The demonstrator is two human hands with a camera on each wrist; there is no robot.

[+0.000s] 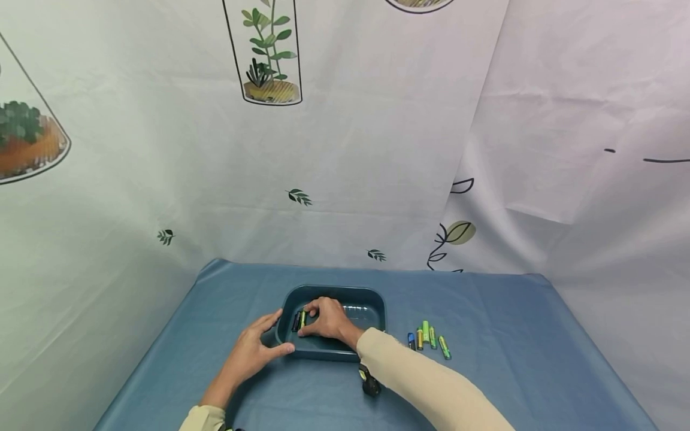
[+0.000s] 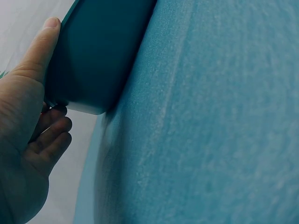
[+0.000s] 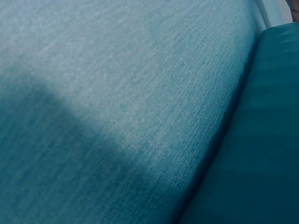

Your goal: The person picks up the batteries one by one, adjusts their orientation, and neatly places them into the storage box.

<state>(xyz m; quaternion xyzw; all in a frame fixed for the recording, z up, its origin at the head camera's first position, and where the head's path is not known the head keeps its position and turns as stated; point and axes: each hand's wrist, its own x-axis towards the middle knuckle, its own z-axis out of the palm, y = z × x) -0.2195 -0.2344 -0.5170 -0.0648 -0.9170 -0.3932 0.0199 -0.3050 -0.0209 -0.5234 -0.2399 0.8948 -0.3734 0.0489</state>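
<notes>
So the green battery (image 1: 303, 319) is in the left part of the dark tray (image 1: 329, 353), pinched, as far as I can tell, between the thumb and fingers of the right hand (image 1: 330, 320). The left hand (image 1: 250, 353) is at the tray's near left corner, thumb straight along the rim, fingers relaxed, not clenched.

Handling-wise I'd guess light for its size, rigid, tough, a bit slick and keen to roll. Grab it mid-barrel or end to end. Same goes for the loose batteries (image 1: 432, 337) on the counter (image 1: 496, 317).

Hard to make out: the right fingers cover part of the tray, and I can't count the dark batteries (image 1: 296, 322) beside the green one. Right wrist view only gets cloth and tray wall, no grip. Labels are unreadable.
</notes>
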